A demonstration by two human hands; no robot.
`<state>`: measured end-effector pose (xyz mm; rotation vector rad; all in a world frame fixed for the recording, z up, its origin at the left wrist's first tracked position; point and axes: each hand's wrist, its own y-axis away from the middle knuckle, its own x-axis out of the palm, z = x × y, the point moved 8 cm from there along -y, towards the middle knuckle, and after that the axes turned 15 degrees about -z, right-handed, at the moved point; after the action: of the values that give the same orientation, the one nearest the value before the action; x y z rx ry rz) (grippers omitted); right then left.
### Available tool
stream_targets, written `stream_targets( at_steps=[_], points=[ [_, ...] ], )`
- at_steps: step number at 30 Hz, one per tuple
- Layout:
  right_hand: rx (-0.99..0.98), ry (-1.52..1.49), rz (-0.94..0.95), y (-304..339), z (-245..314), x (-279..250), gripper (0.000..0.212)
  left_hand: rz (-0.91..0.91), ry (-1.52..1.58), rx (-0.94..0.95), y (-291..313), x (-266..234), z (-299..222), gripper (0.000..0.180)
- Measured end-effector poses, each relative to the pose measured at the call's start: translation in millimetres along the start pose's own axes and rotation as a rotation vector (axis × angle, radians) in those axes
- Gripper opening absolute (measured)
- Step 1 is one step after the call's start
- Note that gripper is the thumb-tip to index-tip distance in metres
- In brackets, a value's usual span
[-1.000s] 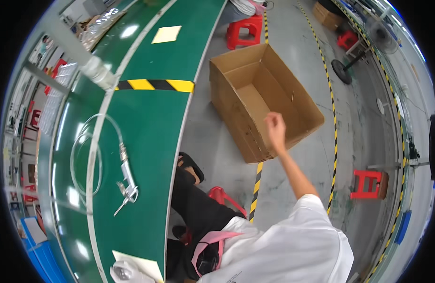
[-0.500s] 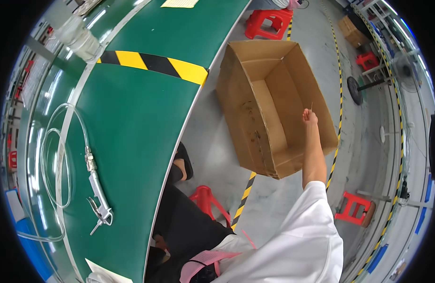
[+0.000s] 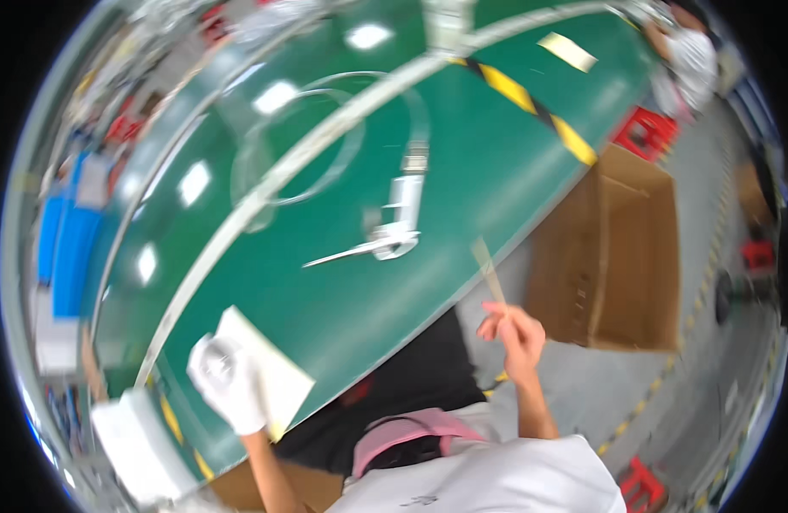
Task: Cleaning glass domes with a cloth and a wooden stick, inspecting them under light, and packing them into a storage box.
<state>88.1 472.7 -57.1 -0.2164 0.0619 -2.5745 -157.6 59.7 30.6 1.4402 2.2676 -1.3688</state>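
My right hand is bare and pinches a thin, pale tan strip, smeared by motion, beside the table's near edge. A white glove covers my left hand, which is over the near left part of the green table. A small, shiny round thing shows at its fingers, too blurred to name. Next to that glove lies a cream paper sheet. Farther up the table rests a silver air blow gun with a clear coiled hose.
An open cardboard box stands on the floor to the right. Black-and-yellow tape crosses the table. A white block-like thing is at lower left. Red stools and another person are at the far right.
My right hand has come back from over the box to the table's edge, still with the strip. The view has swung left, and my gloved left hand now shows plainly.
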Motion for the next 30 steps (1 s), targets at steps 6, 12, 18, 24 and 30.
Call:
stream_targets(
  at_steps=[6, 12, 18, 24, 30],
  points=[
    [-0.675, 0.505, 0.47, 36, 82, 174, 0.024, 0.295, 0.122, -0.013, -15, -16, 3, 0.074],
    [-0.926, 0.809, 0.511, 37, 58, 240, 0.038, 0.535, 0.431, 0.058, -21, -3, -1, 0.085],
    [-0.876, 0.822, 0.544, 36, 51, 255, 0.039, 0.398, 0.475, 0.141, -25, -8, 0, 0.08],
    [-0.772, 0.831, 0.495, 28, 51, 253, 0.036, 0.388, 0.581, 0.07, -28, 0, 0, 0.074],
    [-0.737, 0.808, 0.499, 29, 49, 252, 0.036, 0.446, 0.598, 0.03, -22, 2, 4, 0.077]
  ],
)
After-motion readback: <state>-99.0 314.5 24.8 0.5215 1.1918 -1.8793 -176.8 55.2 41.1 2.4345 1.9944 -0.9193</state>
